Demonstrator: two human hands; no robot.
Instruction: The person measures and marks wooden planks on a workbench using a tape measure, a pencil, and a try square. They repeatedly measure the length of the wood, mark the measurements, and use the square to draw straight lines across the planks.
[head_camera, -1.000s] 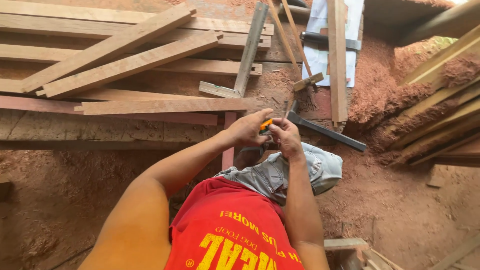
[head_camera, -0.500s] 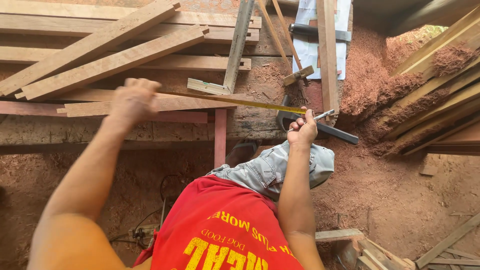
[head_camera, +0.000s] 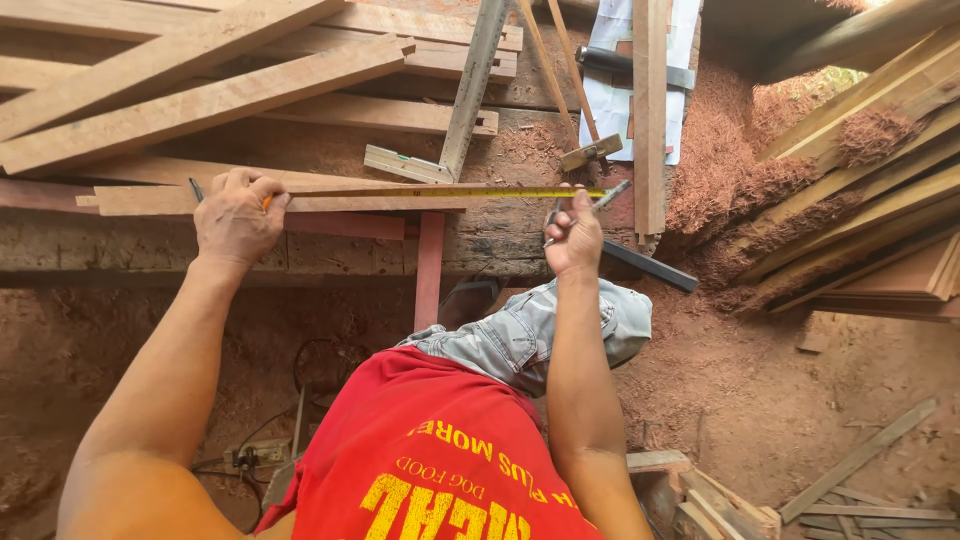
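Right now I'm stretching a yellow tape measure (head_camera: 440, 191) along a wooden plank (head_camera: 300, 200), my left hand (head_camera: 235, 218) closing its fingers on the tape's case end over the plank, my right hand (head_camera: 572, 235) pinching the blade's far end plus a pencil (head_camera: 585, 207). Next, I judge, calls for marking just beside those right fingertips. No containers are showing nearby.

Red sleeveless shirt (head_camera: 440, 460) (yellow print), pale grey denim shorts (head_camera: 540, 335).

Left hand (head_camera: 237, 222) and right hand (head_camera: 572, 238) stretching yellow tape measure (head_camera: 440, 192) along plank (head_camera: 330, 201)
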